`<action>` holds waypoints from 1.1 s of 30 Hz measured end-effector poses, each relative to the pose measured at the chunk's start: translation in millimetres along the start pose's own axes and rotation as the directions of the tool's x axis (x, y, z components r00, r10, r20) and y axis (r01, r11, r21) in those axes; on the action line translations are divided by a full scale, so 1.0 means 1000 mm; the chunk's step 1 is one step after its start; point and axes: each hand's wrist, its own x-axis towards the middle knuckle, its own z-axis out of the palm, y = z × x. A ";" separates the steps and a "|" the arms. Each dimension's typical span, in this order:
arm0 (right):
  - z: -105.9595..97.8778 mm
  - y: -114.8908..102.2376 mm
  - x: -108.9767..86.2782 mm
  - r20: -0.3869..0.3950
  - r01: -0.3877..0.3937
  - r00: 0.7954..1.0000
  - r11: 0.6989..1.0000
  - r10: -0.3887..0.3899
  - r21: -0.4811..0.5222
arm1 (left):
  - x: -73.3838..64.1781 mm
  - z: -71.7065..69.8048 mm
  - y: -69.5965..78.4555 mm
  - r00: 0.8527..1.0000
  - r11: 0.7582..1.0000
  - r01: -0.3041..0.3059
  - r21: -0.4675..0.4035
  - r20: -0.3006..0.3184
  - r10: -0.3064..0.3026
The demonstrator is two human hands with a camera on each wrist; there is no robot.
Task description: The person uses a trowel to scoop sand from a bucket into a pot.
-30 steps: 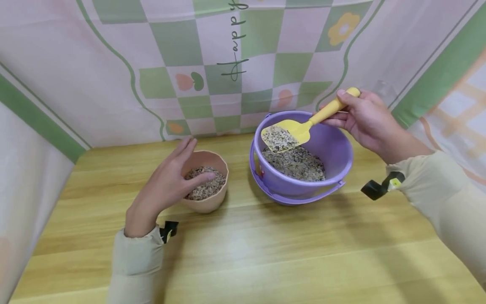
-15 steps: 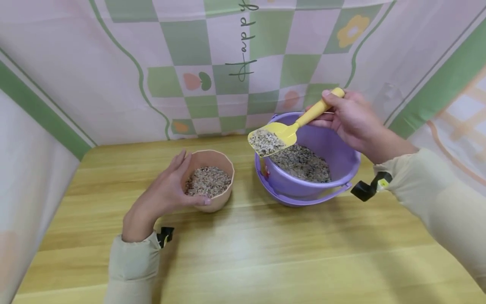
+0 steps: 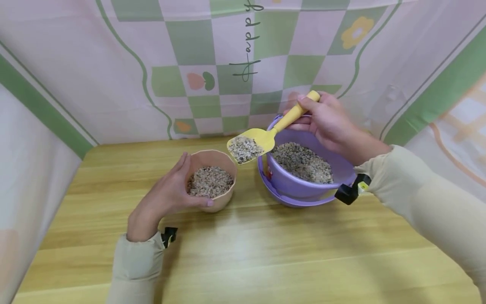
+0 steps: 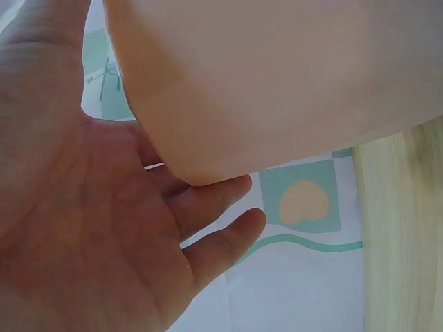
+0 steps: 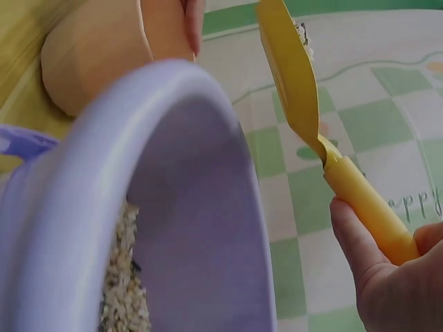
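My left hand [image 3: 165, 192] holds the side of a peach flowerpot [image 3: 212, 158], thumb along its front and fingers at its far side. In the left wrist view, fingertips touch the lower edge of the flowerpot [image 4: 277, 83]. Pale speckled gravel [image 3: 210, 181] lies inside it. My right hand [image 3: 330, 122] grips a yellow toy shovel [image 3: 265, 137] by the handle, its blade loaded with gravel [image 3: 244, 148]. That blade hangs between the flowerpot and a purple bucket [image 3: 292, 189], close to the flowerpot's right rim. More gravel [image 3: 303, 162] covers the bucket's bottom.
Both containers stand on a wood-grain table [image 3: 243, 257]. The bucket's handle [image 3: 281, 200] hangs down at its front. A green-and-white checked cloth [image 3: 231, 105] rises right behind the table, and cloth also hangs at both sides.
The loaded shovel has moved left, from over the bucket to near the flowerpot's rim. My left hand has lowered from above the flowerpot onto its side. The head view has shifted slightly.
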 end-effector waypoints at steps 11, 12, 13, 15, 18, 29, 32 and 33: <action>0.034 0.015 0.009 -0.056 -0.006 0.998 0.994 -0.001 -0.112 | 0.001 0.000 -0.002 1.000 1.000 -0.012 0.017 -0.021 0.013; 0.036 0.016 0.010 -0.058 -0.002 0.998 0.992 -0.005 -0.129 | 0.001 0.000 -0.003 1.000 1.000 -0.014 0.016 -0.023 0.014; 0.039 0.018 0.011 -0.062 0.003 0.998 0.989 -0.012 -0.145 | 0.002 0.000 -0.003 1.000 1.000 -0.017 0.013 -0.026 0.017; 0.045 0.021 0.012 -0.068 0.010 0.997 0.984 -0.022 -0.175 | 0.002 0.000 -0.003 0.999 1.000 -0.019 0.008 -0.030 0.019; 0.053 0.025 0.014 -0.071 0.025 0.997 0.977 -0.041 -0.211 | 0.001 -0.001 -0.004 0.999 1.000 -0.020 0.013 -0.034 0.021; 0.077 0.037 0.016 0.002 0.176 0.983 0.942 -0.183 -0.286 | 0.002 -0.001 -0.004 0.998 0.999 -0.033 0.022 -0.048 0.034; 0.080 0.038 0.015 0.032 0.241 0.969 0.918 -0.244 -0.316 | 0.002 -0.001 -0.005 0.998 0.999 -0.037 0.018 -0.055 0.038; 0.081 0.039 0.014 0.048 0.267 0.963 0.905 -0.267 -0.330 | 0.002 -0.001 -0.006 0.998 0.999 -0.040 0.017 -0.058 0.041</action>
